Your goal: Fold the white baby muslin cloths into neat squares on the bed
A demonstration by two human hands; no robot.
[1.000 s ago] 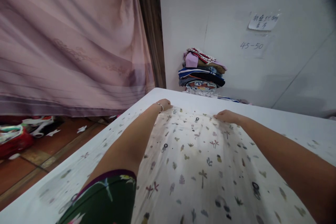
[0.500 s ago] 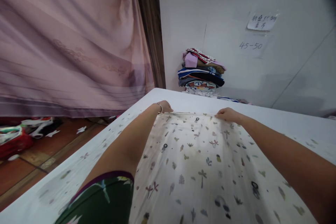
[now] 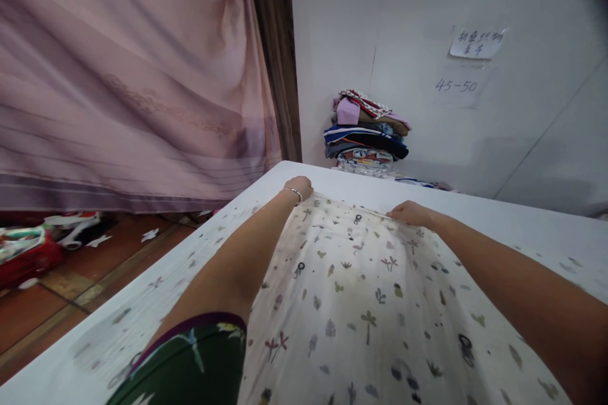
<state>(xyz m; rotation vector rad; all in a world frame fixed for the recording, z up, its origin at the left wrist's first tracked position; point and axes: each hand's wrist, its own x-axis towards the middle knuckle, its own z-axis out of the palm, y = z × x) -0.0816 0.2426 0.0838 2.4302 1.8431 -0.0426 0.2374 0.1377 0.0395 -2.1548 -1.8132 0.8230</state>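
Cloth (image 3: 346, 285) has its far edge pinched by outstretched left hand (image 3: 300, 187) and right hand (image 3: 412, 212). Bare table (image 3: 351, 190) lies beyond the fingers (image 3: 397, 210)

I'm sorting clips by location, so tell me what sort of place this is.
Probably a room in a home or small workshop: patterned cloth over a white table, a stack of folded cloth by the wall, and a large pink curtain.

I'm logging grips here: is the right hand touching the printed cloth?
Touching. The head view shows the right hand gripping the far edge of the printed cloth, with no gap between them.
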